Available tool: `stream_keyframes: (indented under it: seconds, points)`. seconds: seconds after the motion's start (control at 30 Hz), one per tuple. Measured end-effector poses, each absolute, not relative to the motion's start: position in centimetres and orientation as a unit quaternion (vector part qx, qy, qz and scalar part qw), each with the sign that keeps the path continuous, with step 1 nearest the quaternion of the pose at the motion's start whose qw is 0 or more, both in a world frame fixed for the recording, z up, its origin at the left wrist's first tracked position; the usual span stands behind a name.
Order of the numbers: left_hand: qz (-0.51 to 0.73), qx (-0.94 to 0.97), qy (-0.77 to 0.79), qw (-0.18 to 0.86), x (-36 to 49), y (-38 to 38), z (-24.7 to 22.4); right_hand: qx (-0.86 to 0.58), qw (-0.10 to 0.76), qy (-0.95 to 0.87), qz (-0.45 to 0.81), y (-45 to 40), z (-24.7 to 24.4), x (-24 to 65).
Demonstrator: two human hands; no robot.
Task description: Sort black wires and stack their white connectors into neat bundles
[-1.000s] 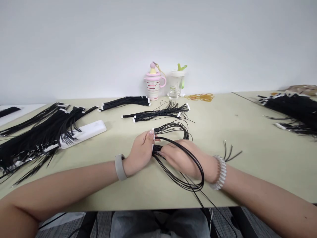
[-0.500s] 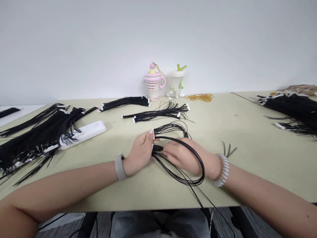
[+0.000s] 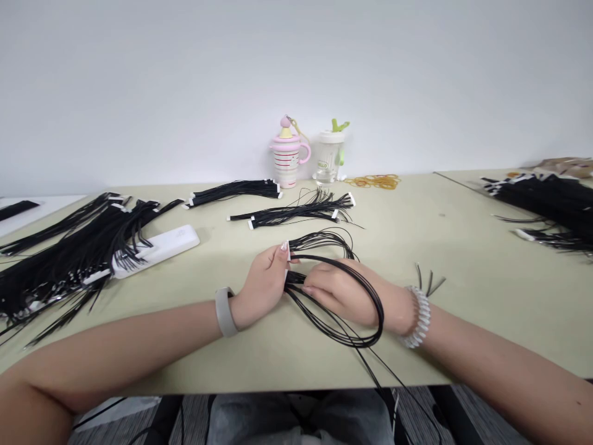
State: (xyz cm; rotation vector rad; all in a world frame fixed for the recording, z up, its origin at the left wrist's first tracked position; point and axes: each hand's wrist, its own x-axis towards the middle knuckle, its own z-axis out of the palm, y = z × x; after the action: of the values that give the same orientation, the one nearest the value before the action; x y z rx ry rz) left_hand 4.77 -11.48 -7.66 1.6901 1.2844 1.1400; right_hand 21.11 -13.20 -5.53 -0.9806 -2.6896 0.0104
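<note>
- A pale green table [image 3: 417,247] runs along a white wall.
- The left hand [image 3: 262,287] pinches tightly at black wires [image 3: 296,278], beside a white connector [image 3: 288,250].
- The right hand [image 3: 345,293] closes on the same wires, with a long loop across its back, drooping past the table edge.
- A grey wristband [image 3: 225,312] and a coil bracelet [image 3: 419,316] circle the wrists.
- Further out lie wire bundles [image 3: 296,213], a white block [image 3: 157,252], a pink cup [image 3: 285,161], a clear bottle [image 3: 330,157] and rubber bands [image 3: 373,181].
</note>
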Motion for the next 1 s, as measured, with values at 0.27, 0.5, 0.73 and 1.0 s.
stream_keyframes:
  seconds: [0.27,0.5,0.73,1.0]
  points:
    - [0.445,0.654,0.496,0.357,4.8,-11.5,-7.6,-0.329,0.141,-0.934,0.002,-13.2,-5.4,21.1]
    - [0.437,0.656,0.497,0.363,4.7,-11.5,-7.5,-0.384,0.117,-0.916,0.015,-12.8,-4.5,22.3]
    - [0.422,0.633,0.509,0.403,4.7,-11.6,-7.7,-0.515,0.508,-0.65,0.232,-9.6,-1.4,27.7]
    - [0.416,0.623,0.509,0.424,4.7,-11.5,-8.0,-0.386,0.689,-0.459,0.407,-9.4,-0.5,28.5]
